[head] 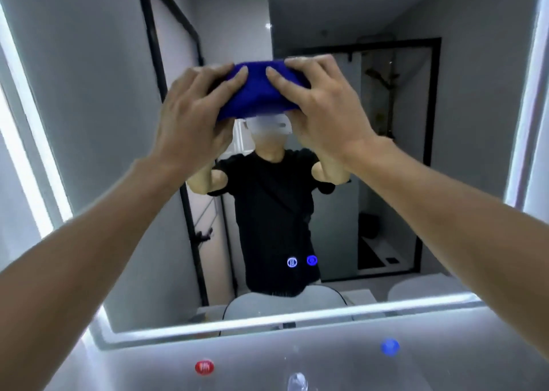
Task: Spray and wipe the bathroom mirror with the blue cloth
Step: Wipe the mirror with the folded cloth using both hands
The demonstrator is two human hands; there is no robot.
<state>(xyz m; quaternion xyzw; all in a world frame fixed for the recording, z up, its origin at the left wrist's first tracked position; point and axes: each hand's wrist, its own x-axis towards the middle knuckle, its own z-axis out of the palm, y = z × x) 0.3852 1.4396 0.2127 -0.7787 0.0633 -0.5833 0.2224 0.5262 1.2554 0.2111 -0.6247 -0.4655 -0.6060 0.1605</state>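
The blue cloth (258,93) is bunched up into a thick wad, high up in the middle of the mirror (98,99). It is held in front of the glass by both hands – whether it presses on the glass cannot be told.

The left hand (193,114) grasps the left side of the cloth, with its fingers curled over the top edge and its thumb underneath. The right hand (323,105) grasps the right side the same way. The 2 hands sit close together, with a strip of blue showing between them. Both bare arms reach up from the bottom corners.

The mirror has a bright white light strip (267,319) along its edges. Low on the glass glow 2 small round buttons (292,262), side by side.

In the mirror stands a person in a black T-shirt (273,212), arms up. Behind them is a black-framed shower screen (395,153).

Below the mirror, on the grey wall, there is a red dot (204,367) on the left and a blue dot (390,346) on the right – with the shiny top of a tap (297,381) between them.
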